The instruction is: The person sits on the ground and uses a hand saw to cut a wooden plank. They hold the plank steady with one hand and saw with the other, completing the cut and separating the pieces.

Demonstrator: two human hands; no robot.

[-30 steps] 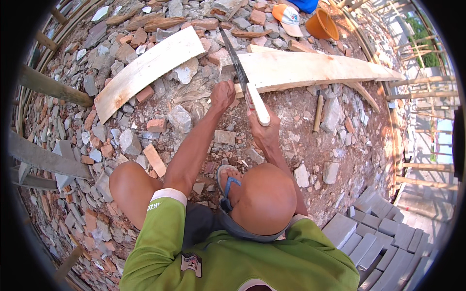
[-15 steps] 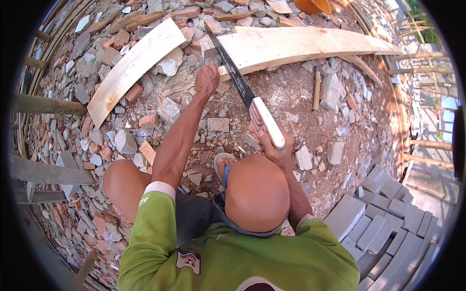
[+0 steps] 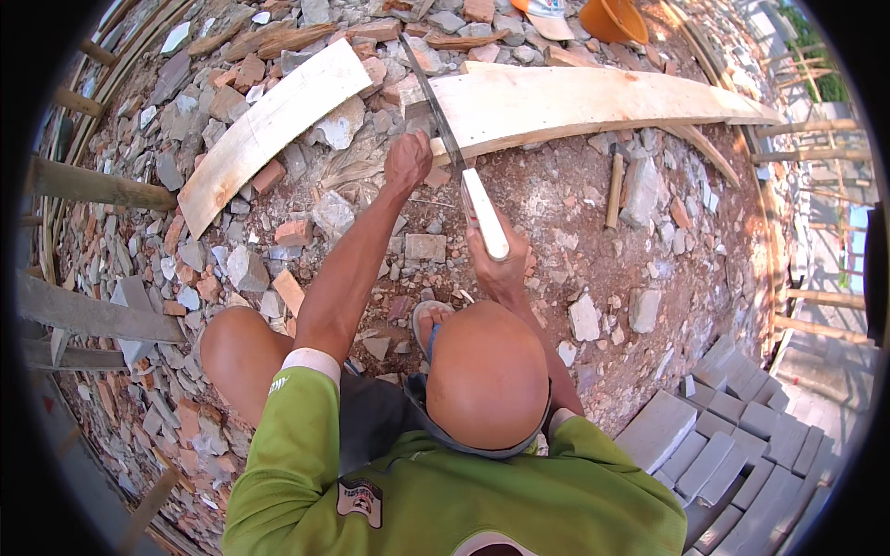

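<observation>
My right hand (image 3: 501,259) is closed around the white handle of a handsaw (image 3: 482,215). Its long dark blade crosses the left end of a pale wooden plank (image 3: 575,97), seen almost edge-on. Beside the blade, my left hand (image 3: 408,159) is closed at the plank's near left corner and seems to grip it; the fingertips are hidden. A shorter pale board (image 3: 273,134) lies to the left, apart from both hands. My bent knees are below, one between my forearms.
Broken brick and stone rubble (image 3: 246,269) covers the ground. A hammer (image 3: 614,190) lies right of the saw. Beyond the plank are an orange bucket (image 3: 615,20) and a cap (image 3: 547,18). Grey blocks (image 3: 714,454) are stacked at lower right; wooden poles (image 3: 102,185) stick in from the left.
My right hand has moved left and a little forward with the saw. The blade has turned steeper and more edge-on. My left hand stays at the plank's end while the view shifts slightly.
</observation>
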